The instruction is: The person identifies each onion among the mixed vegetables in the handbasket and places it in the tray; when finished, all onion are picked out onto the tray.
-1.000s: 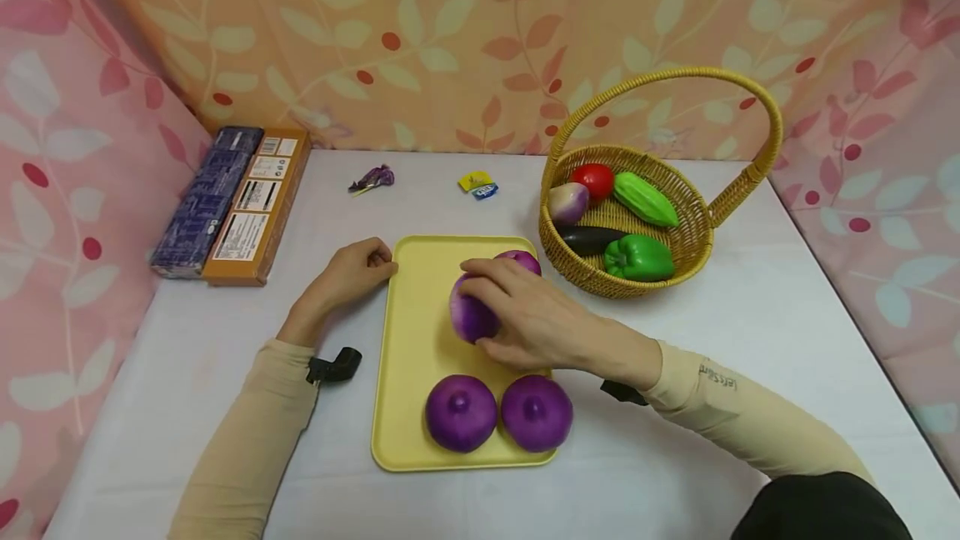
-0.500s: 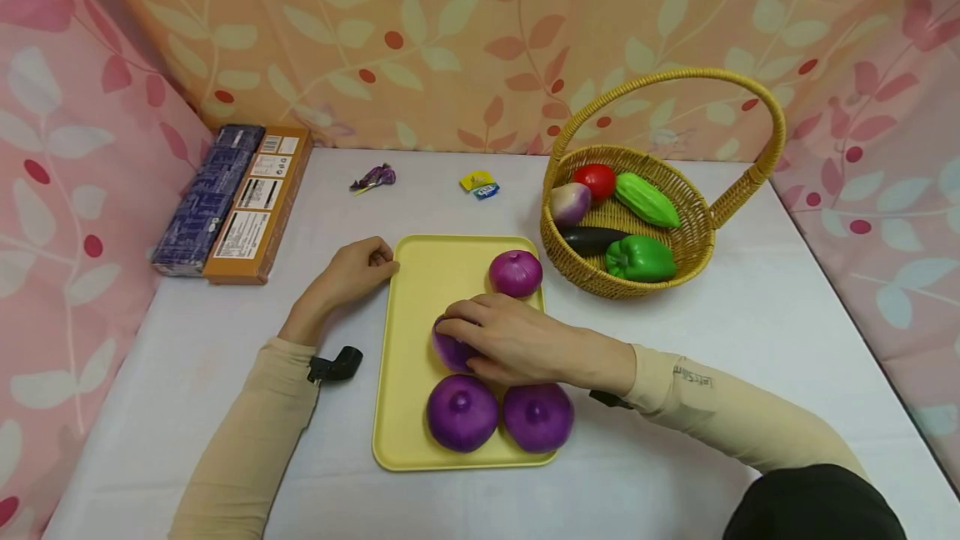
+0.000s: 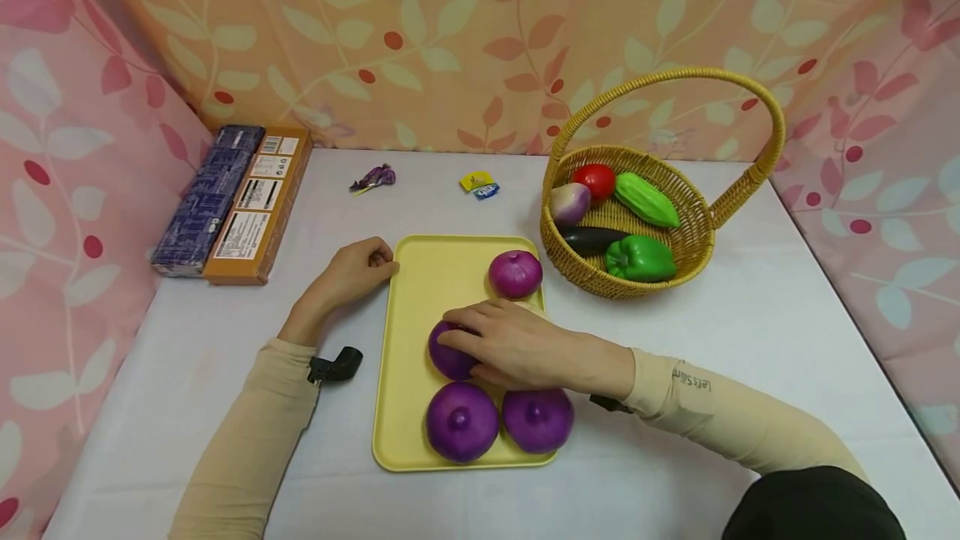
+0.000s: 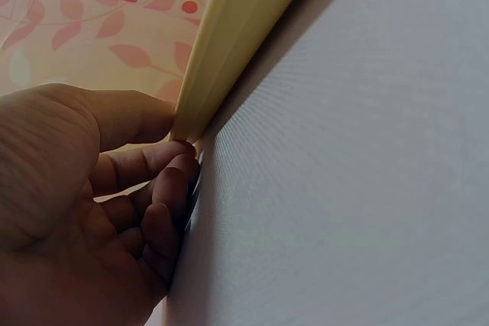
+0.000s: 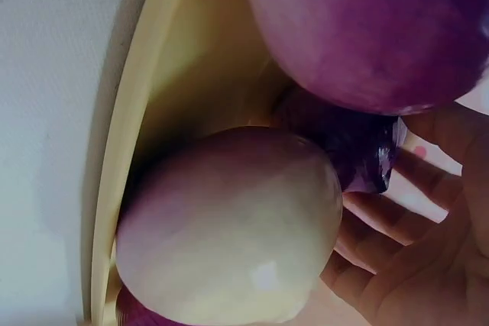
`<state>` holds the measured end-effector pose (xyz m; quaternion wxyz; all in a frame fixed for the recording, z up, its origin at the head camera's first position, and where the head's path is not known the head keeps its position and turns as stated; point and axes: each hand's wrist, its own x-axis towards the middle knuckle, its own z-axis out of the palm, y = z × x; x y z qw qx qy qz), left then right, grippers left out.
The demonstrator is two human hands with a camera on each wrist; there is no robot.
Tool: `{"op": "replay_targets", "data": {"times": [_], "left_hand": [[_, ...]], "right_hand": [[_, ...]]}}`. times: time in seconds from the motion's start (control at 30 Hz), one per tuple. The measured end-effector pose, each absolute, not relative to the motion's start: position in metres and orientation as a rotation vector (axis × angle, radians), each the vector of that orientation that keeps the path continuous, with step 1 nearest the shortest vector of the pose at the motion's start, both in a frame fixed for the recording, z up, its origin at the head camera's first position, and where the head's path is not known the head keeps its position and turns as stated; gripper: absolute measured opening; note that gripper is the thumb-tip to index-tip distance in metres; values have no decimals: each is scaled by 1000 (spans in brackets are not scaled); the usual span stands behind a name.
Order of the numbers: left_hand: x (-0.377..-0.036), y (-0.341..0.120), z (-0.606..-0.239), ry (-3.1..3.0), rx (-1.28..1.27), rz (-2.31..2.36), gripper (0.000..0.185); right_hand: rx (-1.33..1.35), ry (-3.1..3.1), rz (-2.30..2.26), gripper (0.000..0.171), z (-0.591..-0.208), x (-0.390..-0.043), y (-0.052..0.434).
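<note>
My left hand [image 3: 358,269] pinches the left rim of the yellow tray [image 3: 408,315]; in the left wrist view its thumb and index finger meet at the rim. Over the tray's middle my right hand [image 3: 525,344] grips a purple turnip [image 3: 448,352], its fingers covering much of it. Two more purple turnips, a left one [image 3: 462,422] and a right one [image 3: 538,421], sit along the front of the tray, the left one close against the held one. A red onion [image 3: 515,273] lies at the back right. A white-and-purple turnip [image 5: 229,227] is mostly hidden beneath my right hand.
A wicker basket [image 3: 708,227] at the right holds a tomato, a turnip, an eggplant, a green pepper and a ridged green vegetable. Two long boxes, one blue [image 3: 213,198] and one orange [image 3: 258,202], lie at the left. Small wrapped candies [image 3: 478,184] lie behind the tray.
My right hand has moved toward the front left of the tray with the purple turnip, uncovering the red onion. The front left turnip has shifted slightly frontward. My left hand has stayed in place.
</note>
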<state>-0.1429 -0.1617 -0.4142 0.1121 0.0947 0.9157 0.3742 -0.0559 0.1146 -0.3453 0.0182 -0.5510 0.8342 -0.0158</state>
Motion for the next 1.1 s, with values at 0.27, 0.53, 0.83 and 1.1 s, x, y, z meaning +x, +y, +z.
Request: {"op": "replay_targets", "data": {"times": [0.27, 0.53, 0.83, 1.1], "left_hand": [[-142, -161, -414, 2683, 273, 1098, 21], [-142, -162, -414, 2680, 264, 1097, 22], [-142, -162, -414, 2687, 267, 1100, 21], [-142, -162, -414, 2688, 275, 1103, 21]], "right_hand": [[-1736, 2593, -54, 47, -345, -56, 117], [-1741, 2592, -59, 48, -346, -58, 117], [-1725, 2628, -138, 45, -339, -60, 122], [-1433, 3008, -450, 18, -299, -101, 159]]}}
